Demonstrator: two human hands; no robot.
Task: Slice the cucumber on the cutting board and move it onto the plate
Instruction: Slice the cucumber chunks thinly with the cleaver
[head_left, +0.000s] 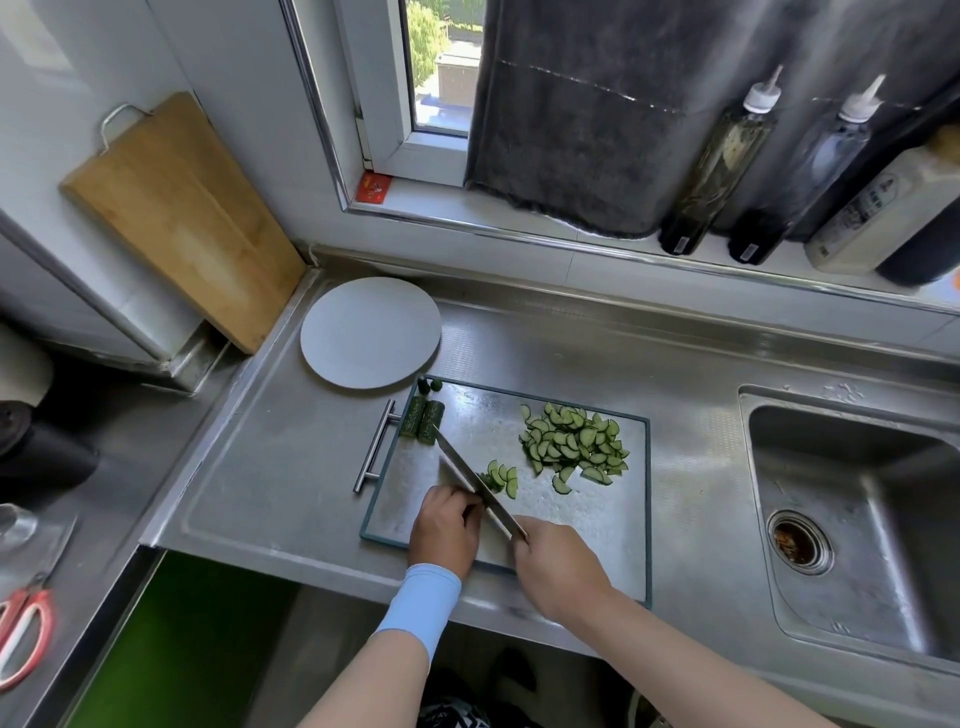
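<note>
Left hand (445, 527) holds cucumber (487, 480), right hand (558, 564) grips knife (467, 473); cutting board (571, 519) carries slices (574, 441).

Grips a knife (460, 467) in the right hand (561, 566). Curls the left hand (444, 530), knuckles up, beside the blade. Wears a blue band (423, 603) on that wrist.

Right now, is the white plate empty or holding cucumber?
Empty. The white plate shows only bare surface; the cucumber slices all lie on the steel cutting board.
</note>
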